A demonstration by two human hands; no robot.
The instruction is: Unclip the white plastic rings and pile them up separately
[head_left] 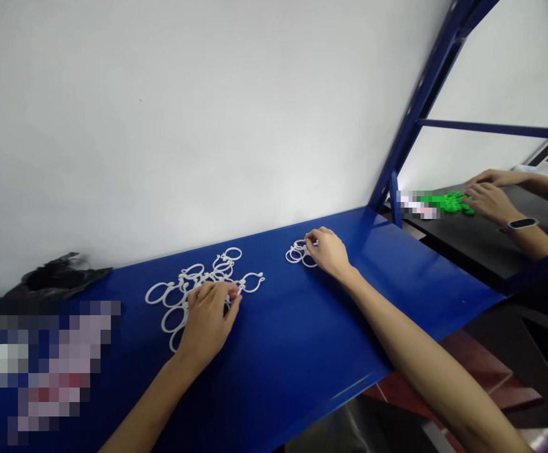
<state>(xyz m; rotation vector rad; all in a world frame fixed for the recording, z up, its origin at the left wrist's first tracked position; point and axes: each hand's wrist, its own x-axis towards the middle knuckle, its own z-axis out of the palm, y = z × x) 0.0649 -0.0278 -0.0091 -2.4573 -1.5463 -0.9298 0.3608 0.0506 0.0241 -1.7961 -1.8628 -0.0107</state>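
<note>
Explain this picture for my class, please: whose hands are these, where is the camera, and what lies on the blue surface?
There is no machine here: a person works with bare hands, and the single camera sits on their head, looking forward and down. Their left hand rests on a loose pile of white rings on a blue shelf against a white wall. Their right hand touches a smaller bunch of rings; whether either hand grips a ring cannot be seen. A black bag lies far left. To the right, another person's hands handle green pieces.
</note>
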